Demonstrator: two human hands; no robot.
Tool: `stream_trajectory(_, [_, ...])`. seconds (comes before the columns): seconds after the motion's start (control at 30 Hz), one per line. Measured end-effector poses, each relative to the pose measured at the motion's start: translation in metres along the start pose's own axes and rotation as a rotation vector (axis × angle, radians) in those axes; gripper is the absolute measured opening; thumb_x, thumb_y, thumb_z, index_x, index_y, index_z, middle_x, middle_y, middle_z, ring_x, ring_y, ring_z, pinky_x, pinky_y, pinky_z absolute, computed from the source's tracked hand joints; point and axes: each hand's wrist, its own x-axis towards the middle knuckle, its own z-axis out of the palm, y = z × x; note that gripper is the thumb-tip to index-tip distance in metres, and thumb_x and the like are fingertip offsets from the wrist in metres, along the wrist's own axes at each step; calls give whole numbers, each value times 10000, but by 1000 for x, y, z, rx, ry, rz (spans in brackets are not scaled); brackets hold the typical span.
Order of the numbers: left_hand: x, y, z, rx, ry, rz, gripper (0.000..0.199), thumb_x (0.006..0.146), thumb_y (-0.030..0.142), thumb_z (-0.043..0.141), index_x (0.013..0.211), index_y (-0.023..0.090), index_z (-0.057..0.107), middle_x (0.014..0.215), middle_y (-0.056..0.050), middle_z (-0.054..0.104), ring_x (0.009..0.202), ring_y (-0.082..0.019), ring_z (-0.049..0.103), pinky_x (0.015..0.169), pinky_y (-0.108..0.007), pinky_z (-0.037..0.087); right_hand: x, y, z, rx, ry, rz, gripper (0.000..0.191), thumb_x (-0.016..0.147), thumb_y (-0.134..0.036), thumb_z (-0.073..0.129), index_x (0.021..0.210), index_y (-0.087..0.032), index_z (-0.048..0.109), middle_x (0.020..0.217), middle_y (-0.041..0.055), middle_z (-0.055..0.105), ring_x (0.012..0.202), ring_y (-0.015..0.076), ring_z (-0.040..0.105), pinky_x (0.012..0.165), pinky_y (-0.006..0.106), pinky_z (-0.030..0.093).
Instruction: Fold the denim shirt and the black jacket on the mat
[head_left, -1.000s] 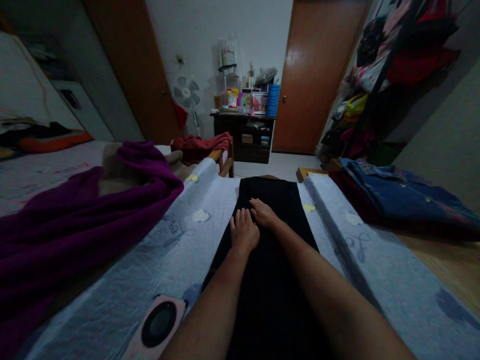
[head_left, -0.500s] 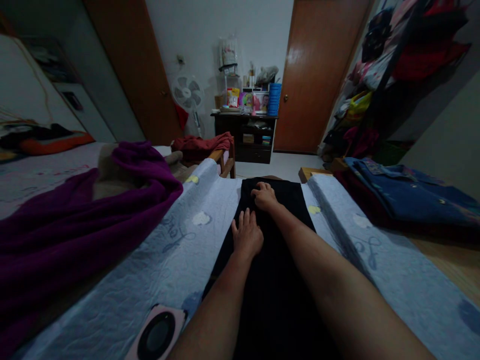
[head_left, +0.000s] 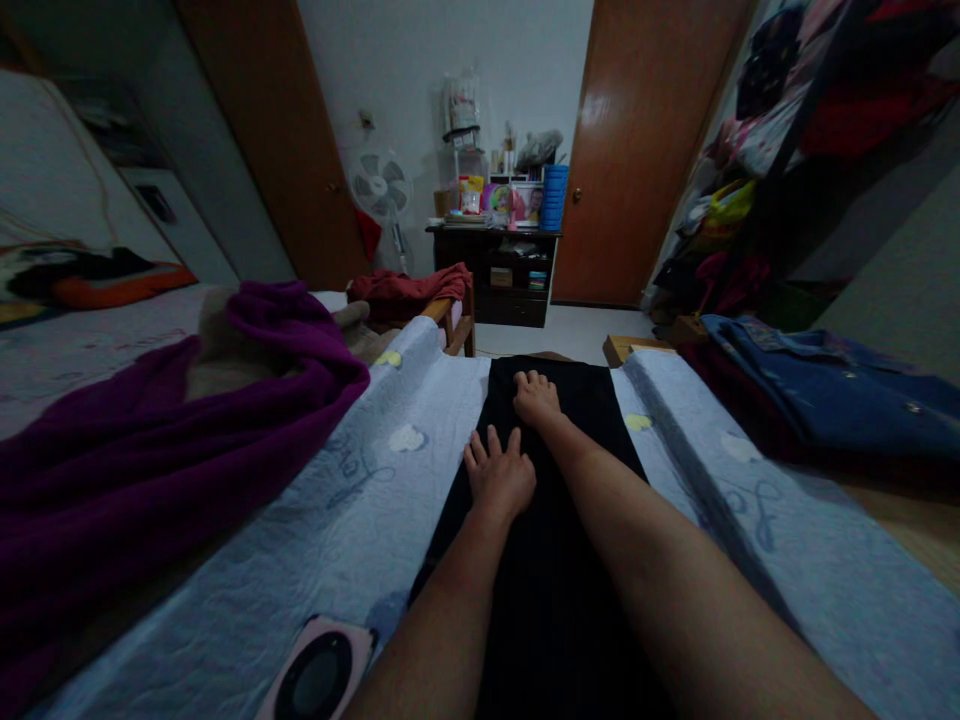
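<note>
A long black cloth lies flat on a light blue patterned cover, running from near my body to the cover's far edge. My left hand rests on the black cloth near its left edge, fingers spread and holding nothing. Farther along, close to the cloth's far end, my right hand lies palm down with its fingers slightly bent and apart. Its palm is hidden.
Purple blanket at left; pink device with a round black part at the lower left. Folded denim lies at right. Beyond are a red cloth, dark cabinet and white fan.
The fingers of my left hand have spread wider. My right hand's fingers have shifted slightly on the black cloth. The whole view has moved a little.
</note>
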Motion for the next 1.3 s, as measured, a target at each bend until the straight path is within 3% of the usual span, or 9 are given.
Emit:
stream_trajectory(0.13, [1,1,-1,-13,-2,-28,594,870,397,412,1439,241,341,1505,-109,339,1385,-403,219,1095,-565,181,-4,4,-8,22,45,-19,492,916,-166,299,1406,-168,337,1353,159,452,1228,278,396,981,412,325])
stream_trajectory(0.23, [2,3,-3,-49,-20,-63,650,868,391,392,1463,155,282,1512,-121,322,1399,-376,197,1115,-538,172,-15,7,-11,113,131,-186,492,908,-124,290,1395,-144,358,1421,139,401,1276,226,374,1038,350,295])
stream_trajectory(0.33, [3,3,-3,-65,-31,-69,644,879,383,360,1458,112,277,1523,-128,295,1412,-352,170,1128,-517,154,-25,8,-4,176,33,-384,461,913,-124,295,1353,-144,433,1412,98,449,1291,176,396,1067,310,286])
stream_trajectory(0.43, [2,2,-2,-37,-26,-62,640,885,391,345,1446,87,293,1527,-152,274,1415,-340,171,1134,-502,142,-31,9,7,137,-99,-441,451,934,-213,339,1371,-149,433,1463,92,407,1376,195,299,1121,383,215])
stream_trajectory(0.73, [2,3,-4,17,-30,-139,663,872,452,387,1425,91,335,1513,-214,267,1389,-413,201,1107,-533,164,-36,9,10,132,-123,-410,510,953,-265,316,1439,-114,338,1531,105,273,1421,204,194,1150,385,170])
stream_trajectory(0.83, [0,3,-6,7,-31,-136,633,878,419,392,1423,100,339,1512,-205,276,1390,-408,201,1104,-525,175,-43,4,6,187,-199,-316,552,913,-210,385,1448,-94,314,1544,120,223,1431,203,155,1148,358,187])
stream_trajectory(0.97, [-1,1,-10,-25,16,-120,549,879,324,420,1388,119,393,1484,-187,338,1372,-368,266,1092,-492,229,-57,-3,2,200,-294,-172,677,807,-201,543,1434,-61,328,1502,173,306,1399,239,261,1118,347,257])
stream_trajectory(1.07, [1,-3,-13,-85,89,-153,461,881,250,415,1332,165,462,1433,-145,424,1294,-309,396,1040,-442,328,-73,-6,-2,201,-284,-117,605,846,-193,478,1408,-7,354,1472,207,349,1380,233,307,1110,326,263])
stream_trajectory(1.3, [24,-26,-15,-380,103,-319,446,854,193,453,1294,131,477,1273,-173,567,1198,-305,511,978,-410,387,-97,-15,-8,209,-196,-20,580,941,-411,328,1449,-131,335,1539,115,248,1415,278,198,1125,417,173])
